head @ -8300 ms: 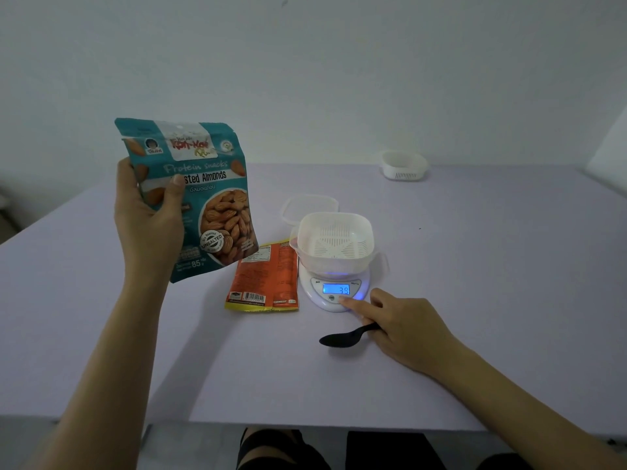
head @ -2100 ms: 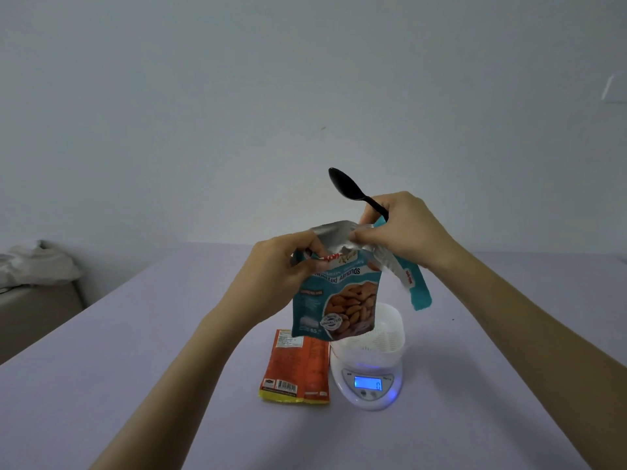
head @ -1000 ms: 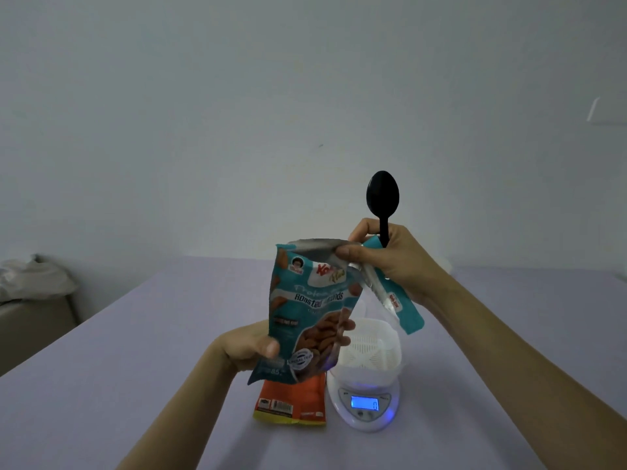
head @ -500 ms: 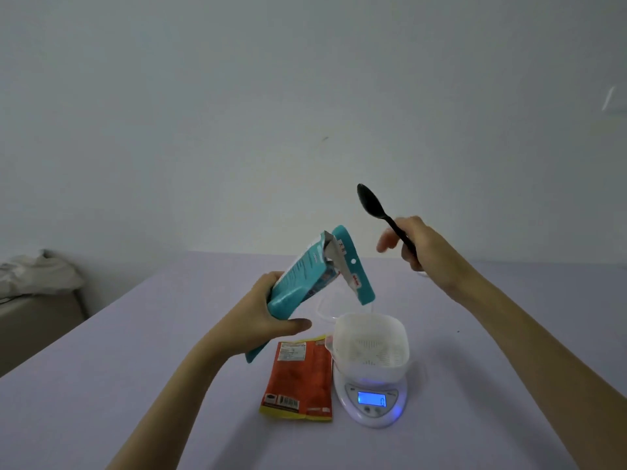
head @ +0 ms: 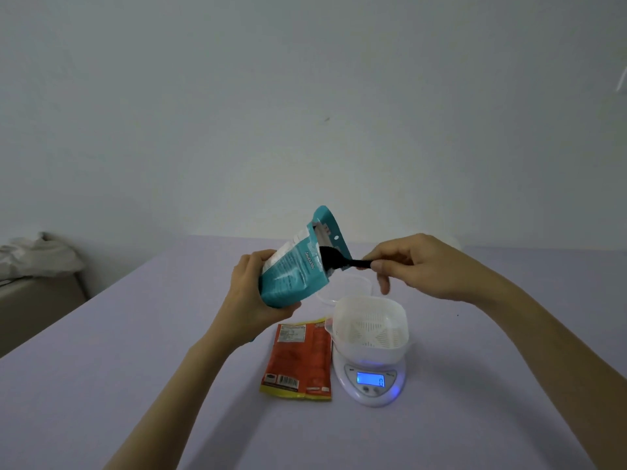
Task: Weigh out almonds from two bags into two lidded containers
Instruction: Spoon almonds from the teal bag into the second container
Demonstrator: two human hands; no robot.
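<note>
My left hand (head: pixel 252 296) grips the teal almond bag (head: pixel 294 269) around its lower part, tilted with its torn mouth toward the right. My right hand (head: pixel 412 266) pinches the handle of a black spoon (head: pixel 336 261), whose bowl sits in the bag's mouth. Below, a white container (head: pixel 369 330) with a perforated bottom stands on the round white scale (head: pixel 371 385), its blue display lit. An orange bag (head: pixel 300 361) lies flat on the table just left of the scale.
A clear lid (head: pixel 349 290) lies on the lilac table (head: pixel 135 368) behind the scale. A low surface with a crumpled white bag (head: pixel 37 259) stands at the far left, beyond the table edge.
My right hand has come down and swung the spoon from pointing up to pointing left into the bag's mouth. The left hand has tipped the bag a little further toward the container.
</note>
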